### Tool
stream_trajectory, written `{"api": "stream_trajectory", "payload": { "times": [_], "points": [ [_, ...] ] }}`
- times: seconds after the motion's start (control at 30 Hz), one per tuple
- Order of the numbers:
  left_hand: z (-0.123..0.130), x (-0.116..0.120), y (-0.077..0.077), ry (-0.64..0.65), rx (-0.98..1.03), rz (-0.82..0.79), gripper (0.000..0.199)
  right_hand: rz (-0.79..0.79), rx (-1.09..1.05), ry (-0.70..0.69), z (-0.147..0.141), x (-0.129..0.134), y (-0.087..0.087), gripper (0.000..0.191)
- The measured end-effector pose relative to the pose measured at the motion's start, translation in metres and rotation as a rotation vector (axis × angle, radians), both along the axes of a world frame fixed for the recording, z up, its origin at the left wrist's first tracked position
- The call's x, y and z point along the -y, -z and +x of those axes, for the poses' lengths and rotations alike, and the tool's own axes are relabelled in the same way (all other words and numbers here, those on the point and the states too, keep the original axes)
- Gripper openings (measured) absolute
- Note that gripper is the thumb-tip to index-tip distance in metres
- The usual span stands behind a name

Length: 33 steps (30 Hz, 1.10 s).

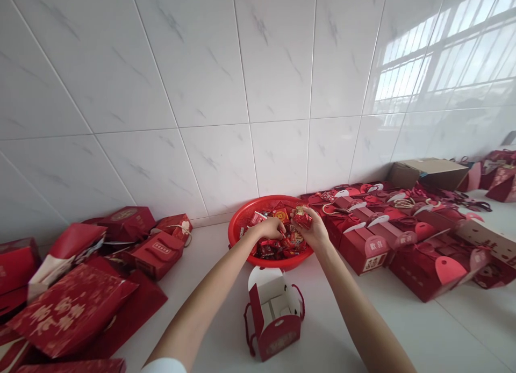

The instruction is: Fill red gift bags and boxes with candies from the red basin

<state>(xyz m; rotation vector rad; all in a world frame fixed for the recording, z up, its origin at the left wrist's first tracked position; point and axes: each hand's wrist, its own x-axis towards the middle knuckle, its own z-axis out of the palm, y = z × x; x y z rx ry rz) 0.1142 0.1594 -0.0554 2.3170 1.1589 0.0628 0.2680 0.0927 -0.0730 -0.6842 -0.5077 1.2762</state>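
Observation:
A round red plastic basket point(242, 209) stands against the wall, filled with wrapped candies point(274, 249), mostly red. My left hand point(271, 229) reaches down into it, fingers closed at a red-wrapped candy among the others. Over the basket's right side, my right hand point(316, 230) grips shiny red and gold wrapped candies point(301, 217); how many cannot be told. Between my forearms, in front of the basket, a small red gift box point(278, 338) stands with its top flaps open. Its inside is white, and a dark red cord handle hangs on either side.
Several closed red gift boxes point(365, 246) are crowded on the right, with a brown cardboard box point(429, 171) behind them. Red gift bags point(72, 308) and boxes lie piled on the left. A white tiled wall point(209, 66) rises behind the pale surface point(205, 255).

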Motion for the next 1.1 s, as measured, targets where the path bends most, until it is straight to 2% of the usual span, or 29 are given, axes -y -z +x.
{"api": "stream_trajectory", "payload": {
  "times": [0.13,0.3,0.4,0.6,0.67,0.77,0.93,1.0,1.1],
  "points": [
    [-0.018,0.008,0.000,-0.006,0.174,-0.012,0.017,-0.048,0.033,-0.015,-0.002,0.001,-0.002,0.017],
    [-0.032,0.018,-0.003,-0.185,0.652,0.072,0.019,0.001,0.124,-0.017,-0.003,0.000,0.000,0.019],
    [-0.030,0.020,-0.007,-0.234,0.796,0.119,0.018,0.029,0.141,-0.039,-0.003,0.002,-0.001,0.022],
    [-0.012,0.023,-0.012,-0.233,0.946,0.066,0.014,0.017,0.086,-0.080,-0.003,0.005,-0.001,0.024],
    [-0.008,0.024,-0.011,-0.257,0.896,0.063,0.014,0.010,0.067,-0.014,-0.002,0.002,0.001,0.023],
    [-0.005,0.025,-0.010,-0.225,0.662,0.069,0.020,0.013,0.030,0.114,0.001,-0.002,0.004,0.022],
    [-0.001,0.025,-0.003,0.127,0.108,0.028,0.033,-0.033,-0.088,0.165,0.000,-0.003,0.003,0.022],
    [0.001,0.026,-0.002,0.163,0.014,0.009,0.034,-0.046,-0.117,0.168,-0.001,-0.003,0.002,0.021],
    [-0.001,0.028,-0.004,0.148,0.020,0.017,0.028,-0.042,-0.100,0.152,-0.001,-0.001,0.000,0.018]
  ]
}}
